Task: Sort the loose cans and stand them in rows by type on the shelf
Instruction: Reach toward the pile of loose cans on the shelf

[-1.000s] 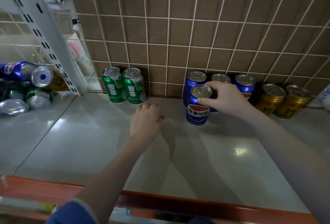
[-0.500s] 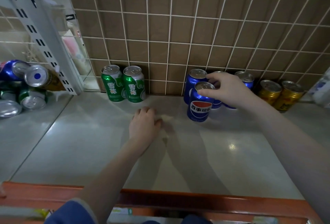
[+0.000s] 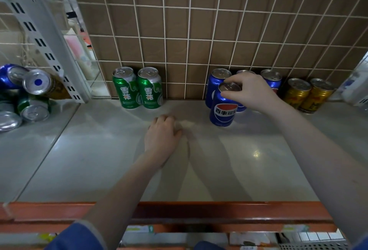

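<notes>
— Where's the front blue can [image 3: 223, 108]?
— Upright on the shelf [image 3: 99, 150], before three blue cans; the right hand [image 3: 251, 90] grips its rim.
— And the left hand [image 3: 162, 140]?
— Resting on the shelf, seemingly curled, holding nothing

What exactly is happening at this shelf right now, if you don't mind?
A person is sorting cans by type. Their right hand holds the top of a front blue can before three blue cans. The left hand rests on the shelf. Green cans and gold cans stand upright; loose cans lie piled left.
</notes>
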### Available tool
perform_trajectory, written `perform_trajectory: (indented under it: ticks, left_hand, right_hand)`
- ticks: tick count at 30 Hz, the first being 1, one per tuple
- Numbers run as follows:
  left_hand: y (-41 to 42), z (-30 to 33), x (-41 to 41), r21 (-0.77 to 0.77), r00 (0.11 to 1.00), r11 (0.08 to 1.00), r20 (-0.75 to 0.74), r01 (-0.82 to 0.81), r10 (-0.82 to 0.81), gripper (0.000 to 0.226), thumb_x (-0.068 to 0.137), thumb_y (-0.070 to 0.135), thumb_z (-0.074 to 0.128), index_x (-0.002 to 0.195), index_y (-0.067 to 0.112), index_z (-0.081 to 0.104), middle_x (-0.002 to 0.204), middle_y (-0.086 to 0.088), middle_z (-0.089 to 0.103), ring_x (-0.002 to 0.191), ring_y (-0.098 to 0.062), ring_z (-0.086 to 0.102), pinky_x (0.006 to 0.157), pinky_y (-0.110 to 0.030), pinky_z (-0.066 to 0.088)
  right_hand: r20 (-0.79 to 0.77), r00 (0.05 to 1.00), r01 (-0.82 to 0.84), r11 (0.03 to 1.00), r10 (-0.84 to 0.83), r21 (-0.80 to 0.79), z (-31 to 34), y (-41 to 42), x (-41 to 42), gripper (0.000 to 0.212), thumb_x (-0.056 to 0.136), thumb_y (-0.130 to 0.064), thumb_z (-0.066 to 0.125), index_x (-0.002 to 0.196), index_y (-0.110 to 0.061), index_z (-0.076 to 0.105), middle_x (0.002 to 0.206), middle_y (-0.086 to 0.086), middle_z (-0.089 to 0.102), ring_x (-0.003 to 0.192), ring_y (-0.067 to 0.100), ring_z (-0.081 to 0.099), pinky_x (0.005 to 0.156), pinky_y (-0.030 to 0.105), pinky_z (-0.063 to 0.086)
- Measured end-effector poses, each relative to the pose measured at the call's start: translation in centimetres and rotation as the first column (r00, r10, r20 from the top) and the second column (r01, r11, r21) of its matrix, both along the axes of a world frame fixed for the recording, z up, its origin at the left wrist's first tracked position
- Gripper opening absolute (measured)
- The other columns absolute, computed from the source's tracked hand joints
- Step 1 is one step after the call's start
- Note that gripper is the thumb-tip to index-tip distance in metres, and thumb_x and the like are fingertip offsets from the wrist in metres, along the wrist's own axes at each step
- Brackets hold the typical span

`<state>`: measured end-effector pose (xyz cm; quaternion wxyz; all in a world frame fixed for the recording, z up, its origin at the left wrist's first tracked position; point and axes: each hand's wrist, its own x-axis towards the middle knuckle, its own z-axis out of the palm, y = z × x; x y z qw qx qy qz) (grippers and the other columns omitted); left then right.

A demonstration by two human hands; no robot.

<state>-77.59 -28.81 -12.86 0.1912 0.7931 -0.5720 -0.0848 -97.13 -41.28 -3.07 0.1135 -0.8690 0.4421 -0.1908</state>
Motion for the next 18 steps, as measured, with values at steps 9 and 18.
perform_trajectory:
  ticks: [9,18]
  left_hand:
    - [2.9,1.0,0.5,-0.118,0.988,0.984,0.057,-0.136,0.143,0.048,0.090,0.035,0.055,0.132,0.014,0.049,0.136,-0.009,0.047,0.128,-0.029,0.037,0.098,-0.041,0.038]
    - [10.6,1.1,1.7,-0.265,0.907,0.889,0.098,-0.373,0.410,0.040,0.083,0.023,0.067,0.118,0.006,0.060,0.128,-0.017,0.054,0.123,-0.037,0.044,0.096,-0.050,0.040]
  right_hand:
    - [-0.003,0.998,0.066,0.950,-0.070,-0.306,-1.6,4.4,0.0,0.036,0.087,-0.024,0.062,0.118,-0.006,0.059,0.118,0.014,0.056,0.111,0.032,0.052,0.090,0.041,0.043]
    - [0.026,0.998,-0.050,0.968,0.058,-0.245,-8.8,11.8,3.7,0.041,0.081,-0.022,0.068,0.117,-0.004,0.059,0.120,0.019,0.058,0.113,0.036,0.054,0.093,0.046,0.046]
